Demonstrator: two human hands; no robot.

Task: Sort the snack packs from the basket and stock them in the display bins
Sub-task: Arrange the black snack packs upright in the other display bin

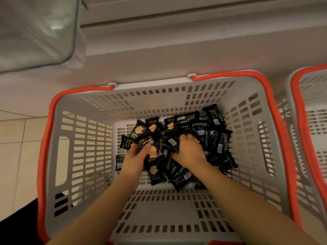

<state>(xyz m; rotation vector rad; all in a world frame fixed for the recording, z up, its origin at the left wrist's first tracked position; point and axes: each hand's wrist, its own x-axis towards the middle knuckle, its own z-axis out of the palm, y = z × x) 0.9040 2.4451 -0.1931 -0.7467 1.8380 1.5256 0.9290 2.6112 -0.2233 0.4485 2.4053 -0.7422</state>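
A: How much room does the grey slotted basket [85, 156] leave inside its orange rim [44, 138]?

B: Plenty. The near and left parts of its floor lie bare; the black snack packs [214, 137] are heaped toward the far right corner.

A: And the hands?

B: Both reach down into the heap. The left hand [136, 156] has its fingers [147, 149] curled round one black pack with a yellow picture [150, 147]. The right hand [189, 149] is curled into the packs, gripping several.

A: Anything beside the basket?

B: A second orange-rimmed basket [311, 121] stands just right of it, and a clear plastic bin [39, 32] sits beyond its far left corner.
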